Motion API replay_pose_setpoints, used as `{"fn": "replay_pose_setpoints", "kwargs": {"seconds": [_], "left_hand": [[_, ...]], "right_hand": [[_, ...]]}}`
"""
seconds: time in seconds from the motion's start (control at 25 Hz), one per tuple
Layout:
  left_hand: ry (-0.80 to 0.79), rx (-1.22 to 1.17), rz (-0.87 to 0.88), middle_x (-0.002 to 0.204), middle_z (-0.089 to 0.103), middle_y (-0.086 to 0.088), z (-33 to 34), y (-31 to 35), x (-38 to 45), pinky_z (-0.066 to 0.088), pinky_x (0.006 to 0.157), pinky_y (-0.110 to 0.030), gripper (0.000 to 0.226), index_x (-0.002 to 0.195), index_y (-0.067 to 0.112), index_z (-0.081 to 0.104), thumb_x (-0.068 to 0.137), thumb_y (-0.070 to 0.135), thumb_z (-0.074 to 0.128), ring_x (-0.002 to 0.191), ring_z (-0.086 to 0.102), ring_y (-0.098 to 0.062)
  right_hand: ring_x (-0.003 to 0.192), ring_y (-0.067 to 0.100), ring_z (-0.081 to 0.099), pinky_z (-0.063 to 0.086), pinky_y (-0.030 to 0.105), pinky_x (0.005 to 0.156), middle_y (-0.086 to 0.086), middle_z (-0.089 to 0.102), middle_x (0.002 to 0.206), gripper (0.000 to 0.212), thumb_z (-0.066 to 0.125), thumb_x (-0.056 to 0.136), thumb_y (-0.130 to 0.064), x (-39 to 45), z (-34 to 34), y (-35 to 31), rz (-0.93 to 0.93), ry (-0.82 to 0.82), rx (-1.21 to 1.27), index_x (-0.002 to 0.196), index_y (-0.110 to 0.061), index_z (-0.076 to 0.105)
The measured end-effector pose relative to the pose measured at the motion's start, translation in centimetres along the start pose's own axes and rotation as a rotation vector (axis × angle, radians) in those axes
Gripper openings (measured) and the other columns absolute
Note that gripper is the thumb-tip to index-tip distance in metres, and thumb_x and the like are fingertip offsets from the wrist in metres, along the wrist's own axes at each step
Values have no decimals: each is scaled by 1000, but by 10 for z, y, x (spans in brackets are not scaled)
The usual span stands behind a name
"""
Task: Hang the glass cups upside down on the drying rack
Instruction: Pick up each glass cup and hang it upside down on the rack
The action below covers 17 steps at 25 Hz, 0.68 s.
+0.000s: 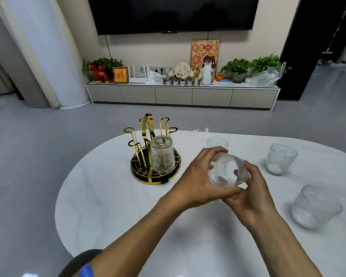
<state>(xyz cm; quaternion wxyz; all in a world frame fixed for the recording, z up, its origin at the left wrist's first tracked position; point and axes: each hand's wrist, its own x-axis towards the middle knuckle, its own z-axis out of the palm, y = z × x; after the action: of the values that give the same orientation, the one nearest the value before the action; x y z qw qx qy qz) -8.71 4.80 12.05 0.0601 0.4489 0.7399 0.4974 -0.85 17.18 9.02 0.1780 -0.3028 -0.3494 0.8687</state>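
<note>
Both hands, left hand (196,176) and right hand (252,196), close their grip around a tipped glass cup (227,170), turning it mouth-down for the drying rack (155,154) at ten o'clock on the bench (112,196), where one cup (161,154) hangs inverted.

Soft, even indoor light is filling the room, bright without harsh patches. The white counter (112,196) is glowing pale, carrying only faint shadows under the arms. The wide lens is bending the edges, curving the white column (54,56). Slight motion blur is softening the held glass cup (227,170); distant shelf items are looking fuzzy.
</note>
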Motion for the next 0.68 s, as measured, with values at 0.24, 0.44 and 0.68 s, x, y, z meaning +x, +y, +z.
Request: {"fn": "replay_pose_setpoints", "kwargs": {"seconds": [0.24,0.44,0.68], "left_hand": [[274,623,-99,139,56,-4,-141,-60,67,36,105,-38,40,133,16,56,96,11,42,128,45,-24],[39,642,-177,154,39,-6,-164,-109,83,22,115,-33,43,143,10,44,101,12,39,142,33,-24],[81,468,-164,155,38,0,-170,-119,77,17,108,-21,42,144,17,45,102,16,39,143,31,-16]], "right_hand": [[96,28,66,59,41,73,1,67,111,44,74,77,-38,71,106,-33,-765,-13,-739,116,-39,55],[108,27,60,54,46,89,11,62,129,65,73,80,-43,123,139,-21,-921,-193,-1307,139,-33,48],[111,24,60,50,36,89,6,62,131,64,74,80,-39,149,130,0,-810,-364,-1457,139,-34,50]]}}
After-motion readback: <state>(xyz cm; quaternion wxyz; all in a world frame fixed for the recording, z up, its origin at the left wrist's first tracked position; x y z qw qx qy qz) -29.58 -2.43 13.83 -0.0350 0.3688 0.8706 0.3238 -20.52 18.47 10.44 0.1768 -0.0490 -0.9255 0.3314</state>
